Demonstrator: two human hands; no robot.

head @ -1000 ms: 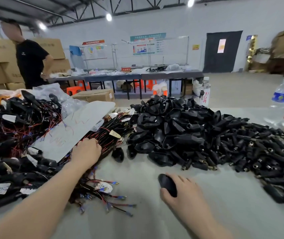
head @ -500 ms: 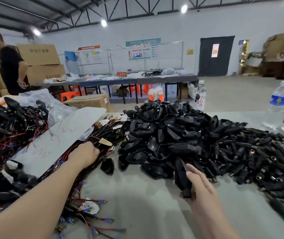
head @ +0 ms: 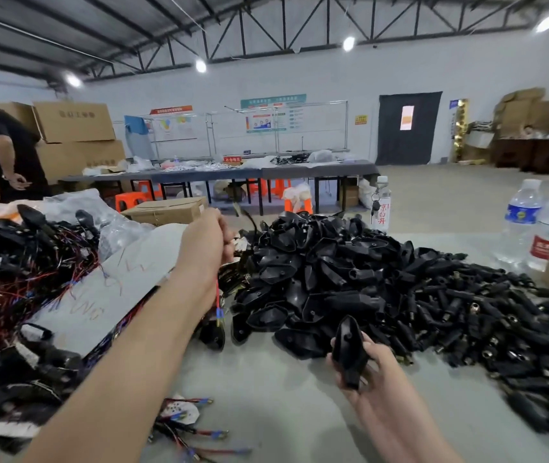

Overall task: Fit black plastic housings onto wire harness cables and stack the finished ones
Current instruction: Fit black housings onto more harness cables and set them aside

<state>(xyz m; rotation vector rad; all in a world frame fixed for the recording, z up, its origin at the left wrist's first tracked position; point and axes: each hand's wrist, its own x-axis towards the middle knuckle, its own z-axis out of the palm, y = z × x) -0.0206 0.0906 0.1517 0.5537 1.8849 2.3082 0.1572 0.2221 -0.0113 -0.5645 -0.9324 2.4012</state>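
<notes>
In the warehouse, the grey surface (head: 266, 379) carries a heap of black housings (head: 333, 272) just beyond the right hand (head: 383, 374), whose fingers clamp one housing (head: 348, 349) upright. The left hand (head: 204, 242), fingers pinched on a red wire (head: 217, 295), lets its end dangle below, probably for threading.

clear bottle (head: 381, 208): red characters ending 白开 | cardboard sheet (head: 112, 295) scribbles, wall signs (head: 273, 115): unreadable
</notes>
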